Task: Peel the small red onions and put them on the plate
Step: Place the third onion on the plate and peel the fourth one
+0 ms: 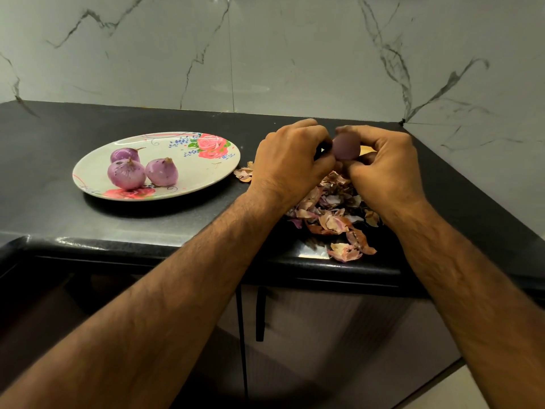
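Purple onion (pixel 345 149) sits pinched between left hand (pixel 290 160) and right hand (pixel 386 169), above the skins (pixel 333 214) near the counter's (pixel 118 225) right edge. Best strip remaining skin downward over that heap, then carry it to the plate (pixel 203 175).

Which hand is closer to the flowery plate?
Left. The left hand is just beside the plate, off its right rim, not touching it. The right hand is farther right, on the other side of the onion both hands hold.
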